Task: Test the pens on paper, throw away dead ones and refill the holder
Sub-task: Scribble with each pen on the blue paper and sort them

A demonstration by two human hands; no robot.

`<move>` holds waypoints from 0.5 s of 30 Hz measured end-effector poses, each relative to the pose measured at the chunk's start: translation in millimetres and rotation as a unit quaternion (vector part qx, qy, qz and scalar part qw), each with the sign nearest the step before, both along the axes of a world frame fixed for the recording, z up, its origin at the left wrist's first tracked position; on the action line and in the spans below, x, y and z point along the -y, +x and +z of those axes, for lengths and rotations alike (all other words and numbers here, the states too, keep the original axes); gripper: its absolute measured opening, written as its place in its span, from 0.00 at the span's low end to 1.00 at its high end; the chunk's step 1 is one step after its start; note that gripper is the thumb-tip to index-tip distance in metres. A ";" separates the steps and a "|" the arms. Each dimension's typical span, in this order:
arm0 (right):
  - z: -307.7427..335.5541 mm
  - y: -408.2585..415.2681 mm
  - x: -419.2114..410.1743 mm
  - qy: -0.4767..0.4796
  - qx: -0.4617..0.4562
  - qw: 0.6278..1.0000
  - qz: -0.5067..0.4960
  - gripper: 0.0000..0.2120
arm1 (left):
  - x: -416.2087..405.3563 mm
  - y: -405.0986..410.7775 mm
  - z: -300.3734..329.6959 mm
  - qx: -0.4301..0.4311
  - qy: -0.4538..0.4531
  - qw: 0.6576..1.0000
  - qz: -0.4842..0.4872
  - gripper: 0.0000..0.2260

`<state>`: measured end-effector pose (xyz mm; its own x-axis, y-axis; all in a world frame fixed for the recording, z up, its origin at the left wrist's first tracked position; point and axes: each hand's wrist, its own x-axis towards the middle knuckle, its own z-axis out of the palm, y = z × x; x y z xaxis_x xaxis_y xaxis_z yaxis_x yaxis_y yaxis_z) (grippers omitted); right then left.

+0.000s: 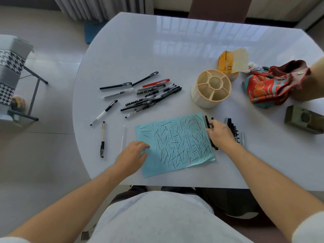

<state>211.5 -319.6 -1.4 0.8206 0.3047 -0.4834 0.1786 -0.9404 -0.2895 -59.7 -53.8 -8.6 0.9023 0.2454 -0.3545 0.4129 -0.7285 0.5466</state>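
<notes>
A light blue sheet of paper [175, 144] covered in black and red test strokes lies in front of me. My left hand [132, 156] rests flat on its left edge, fingers apart. My right hand [220, 134] lies over a row of black pens [234, 130] beside the paper's right edge, fingers closed around a black pen [207, 122]. A cream pen holder [210, 88] with empty compartments stands behind the paper. A heap of pens [154, 97] lies at the back left, with single pens scattered around it.
A yellow pen [103, 139] and a clear pen [123, 137] lie left of the paper. A yellow packet [229, 62], a red patterned cloth pouch [273, 85] and a grey-green box [303, 120] occupy the right side. A chair [14, 76] stands off the table's left.
</notes>
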 end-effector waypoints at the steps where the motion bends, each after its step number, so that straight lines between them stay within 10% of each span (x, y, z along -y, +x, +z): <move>1: -2.9 1.8 2.2 -0.015 0.013 1.000 0.016 0.17 | -1.4 -1.7 0.1 0.003 0.008 1.000 -0.010 0.14; 15: 12.2 17.6 -158.7 0.133 0.123 0.971 0.156 0.16 | -11.0 -15.1 -8.2 -0.004 0.022 0.997 -0.068 0.16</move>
